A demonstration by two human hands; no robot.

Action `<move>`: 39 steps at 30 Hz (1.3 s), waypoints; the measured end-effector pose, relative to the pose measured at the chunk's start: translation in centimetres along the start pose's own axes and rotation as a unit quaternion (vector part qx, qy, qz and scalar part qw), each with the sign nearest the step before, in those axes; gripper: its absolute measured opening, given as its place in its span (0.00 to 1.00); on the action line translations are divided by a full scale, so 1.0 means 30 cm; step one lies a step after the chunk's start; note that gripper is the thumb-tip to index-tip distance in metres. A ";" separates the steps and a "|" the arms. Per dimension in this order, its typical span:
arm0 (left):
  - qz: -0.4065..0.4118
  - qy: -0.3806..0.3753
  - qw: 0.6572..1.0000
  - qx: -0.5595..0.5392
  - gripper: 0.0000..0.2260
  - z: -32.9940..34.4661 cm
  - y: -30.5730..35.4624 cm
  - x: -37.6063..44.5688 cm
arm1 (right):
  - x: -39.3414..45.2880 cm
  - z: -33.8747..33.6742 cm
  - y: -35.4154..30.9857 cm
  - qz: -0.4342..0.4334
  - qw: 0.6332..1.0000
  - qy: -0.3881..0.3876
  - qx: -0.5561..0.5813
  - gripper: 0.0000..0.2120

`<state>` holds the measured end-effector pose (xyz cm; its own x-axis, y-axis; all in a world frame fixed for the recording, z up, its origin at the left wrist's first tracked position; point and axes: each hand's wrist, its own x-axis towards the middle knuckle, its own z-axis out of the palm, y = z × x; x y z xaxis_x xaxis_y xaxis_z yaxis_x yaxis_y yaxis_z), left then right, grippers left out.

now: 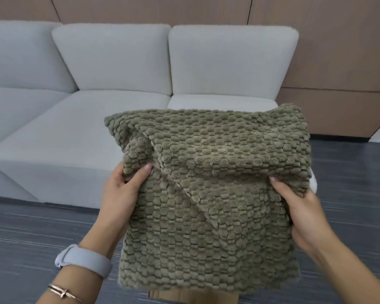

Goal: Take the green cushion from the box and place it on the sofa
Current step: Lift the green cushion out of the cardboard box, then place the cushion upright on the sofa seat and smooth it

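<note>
The green cushion (208, 194) is olive with a bumpy woven texture, limp and folded over at its top. It hangs in the air in front of me, over the floor. My left hand (121, 189) grips its left edge, thumb on the front. My right hand (303, 213) grips its right edge. The light grey sofa (79, 123) stretches behind the cushion, its seat at the left and centre. A strip of the brown box (193, 296) shows just below the cushion at the bottom edge.
Dark grey plank floor (31, 233) lies between me and the sofa. A brown panelled wall (338, 51) rises behind and to the right of the sofa. My left wrist wears a pale band (83, 261) and a thin bracelet.
</note>
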<state>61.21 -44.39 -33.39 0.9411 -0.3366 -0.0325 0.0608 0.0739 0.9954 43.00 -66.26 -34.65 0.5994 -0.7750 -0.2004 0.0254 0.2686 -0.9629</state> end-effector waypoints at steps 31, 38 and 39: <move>-0.057 0.076 0.995 -0.042 0.09 0.027 1.330 -0.358 | -0.564 0.164 -1.253 0.048 0.999 0.017 0.001 0.07; -0.051 0.084 0.994 -0.055 0.07 0.054 1.342 -0.361 | -0.545 0.151 -1.261 0.040 0.999 0.021 -0.004 0.18; -0.051 0.084 0.993 -0.058 0.07 0.054 1.339 -0.360 | -0.539 0.153 -1.262 0.037 0.999 0.021 -0.005 0.18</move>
<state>52.95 -39.31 7.11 0.9695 -0.1877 -0.1574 0.1881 0.1589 0.9692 36.01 -61.26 5.87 0.5649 -0.7765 -0.2791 -0.0263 0.3211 -0.9467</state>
